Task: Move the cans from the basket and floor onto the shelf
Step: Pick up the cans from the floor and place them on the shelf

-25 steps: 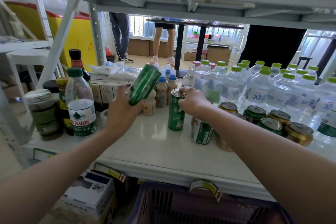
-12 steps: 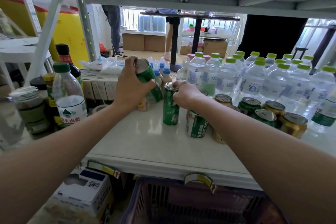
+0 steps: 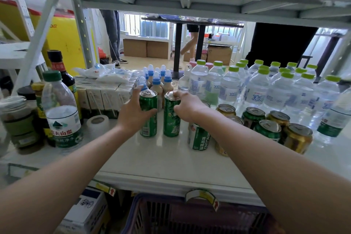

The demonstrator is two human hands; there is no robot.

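Two tall green cans stand upright side by side on the white shelf (image 3: pixel 152 159) at the centre of the frame, each with a hand on it. The left hand (image 3: pixel 135 114) wraps the left green can (image 3: pixel 148 113) from its left side, fingers behind and thumb across the front, its grip closed around the body. The right hand (image 3: pixel 187 108) holds the right green can (image 3: pixel 171 114) at the top, fingertips on the lid rim and thumb on the side, so that grip also pinches its can. Both cans appear to rest flat on the shelf, just in front of the blue-capped bottles (image 3: pixel 158 80) and just left of a green-and-white can (image 3: pixel 198 136) and the cluster of green and gold cans (image 3: pixel 269 125) at right centre. The step in hand looks like the setting-down of this pair; what remains is to let go without tipping them. Next, both hands would need to open, draw back past the shelf edge and drop to the purple basket (image 3: pixel 190 214) at the bottom of the frame. Whether cans remain in it cannot be told, since its inside is dark and largely out of view.
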